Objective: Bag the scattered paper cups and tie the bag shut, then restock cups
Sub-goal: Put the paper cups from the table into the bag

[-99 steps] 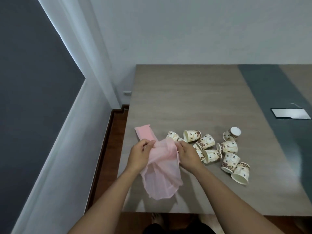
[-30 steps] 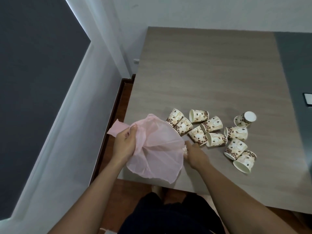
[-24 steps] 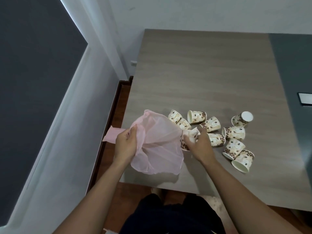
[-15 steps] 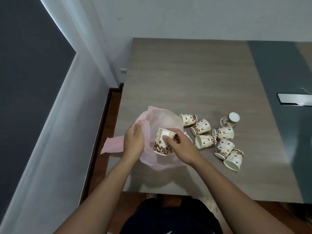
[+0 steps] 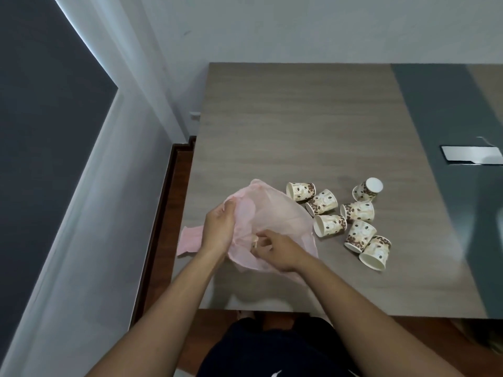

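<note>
The left hand pinched the rim of the pink bag and held its mouth open on the table. The right hand reached into the mouth; whether its fingers gripped a cup could not be told. Seven paper cups lay scattered just right of the right hand.

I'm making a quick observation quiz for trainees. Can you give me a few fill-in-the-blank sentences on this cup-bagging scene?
1. The bag the person holds open is ____ in colour.
2. The number of cups lying loose on the table is ____.
3. The ____ hand reaches into the mouth of the bag, while the other hand grips its rim.
4. The loose cups lie to the ____ of the bag.

Missing words: pink; seven; right; right
</note>
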A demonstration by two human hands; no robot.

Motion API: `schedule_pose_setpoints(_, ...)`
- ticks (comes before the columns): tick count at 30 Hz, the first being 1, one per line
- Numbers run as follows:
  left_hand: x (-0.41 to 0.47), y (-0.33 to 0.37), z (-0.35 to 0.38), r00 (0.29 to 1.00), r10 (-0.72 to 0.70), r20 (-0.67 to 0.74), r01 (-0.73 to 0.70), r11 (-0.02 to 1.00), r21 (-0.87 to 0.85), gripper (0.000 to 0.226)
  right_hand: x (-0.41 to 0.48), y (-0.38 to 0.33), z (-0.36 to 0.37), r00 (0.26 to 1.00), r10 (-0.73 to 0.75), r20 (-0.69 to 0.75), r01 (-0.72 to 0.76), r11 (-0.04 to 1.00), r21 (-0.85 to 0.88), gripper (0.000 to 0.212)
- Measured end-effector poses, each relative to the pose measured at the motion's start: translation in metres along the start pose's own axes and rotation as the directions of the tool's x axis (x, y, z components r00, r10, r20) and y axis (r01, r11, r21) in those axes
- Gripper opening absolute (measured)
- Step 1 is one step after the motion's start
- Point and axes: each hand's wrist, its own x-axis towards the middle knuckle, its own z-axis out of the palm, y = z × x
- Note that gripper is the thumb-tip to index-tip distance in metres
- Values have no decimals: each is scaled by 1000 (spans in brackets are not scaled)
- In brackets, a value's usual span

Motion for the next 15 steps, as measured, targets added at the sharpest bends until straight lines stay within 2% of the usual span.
schedule_pose_setpoints(2, 4, -12, -6, 1000, 3, -31, -1, 999, 43, 39, -5, 7, -29, 999, -35, -34, 39, 992, 118, 34)
schedule_pose_setpoints(4, 6, -21, -11, 998, 6, -60, 0, 994, 105, 38, -8, 19, -57, 990, 23, -137, 18, 958, 286, 21)
schedule_pose_setpoints(5, 6, -25, -12, 998, 5, -65, 5, 989, 146, 36, -9, 27, -69, 970, 62, -237, 11, 955, 295, 22)
schedule_pose_setpoints(7, 6, -34, -13, 999, 1, -54, 12, 972, 235, 34, -2, 57, -82, 877, 139, -460, -52, 979, 195, 21)
schedule_pose_setpoints(8, 5, -37, -12, 999, -3, -36, 13, 960, 279, 38, 4, 74, -84, 832, 170, -528, -106, 983, 149, 21)
schedule_pose_setpoints(9, 3, -40, -10, 1000, -8, -20, 14, 949, 315, 43, 9, 92, -85, 813, 188, -551, -165, 982, 93, 26)
schedule_pose_setpoints(10, 2, -42, -8, 1000, -13, -9, 16, 942, 335, 44, 15, 110, -84, 824, 214, -525, -225, 973, 43, 36)
schedule_pose_setpoints(12, -2, -41, -3, 1000, -26, 3, 23, 939, 343, 44, 25, 140, -81, 869, 280, -407, -323, 945, -40, 68)
schedule_pose_setpoints(15, -7, -37, -3, 999, -39, 29, 27, 945, 325, 43, 30, 162, -73, 906, 262, -333, -328, 931, -161, 92)
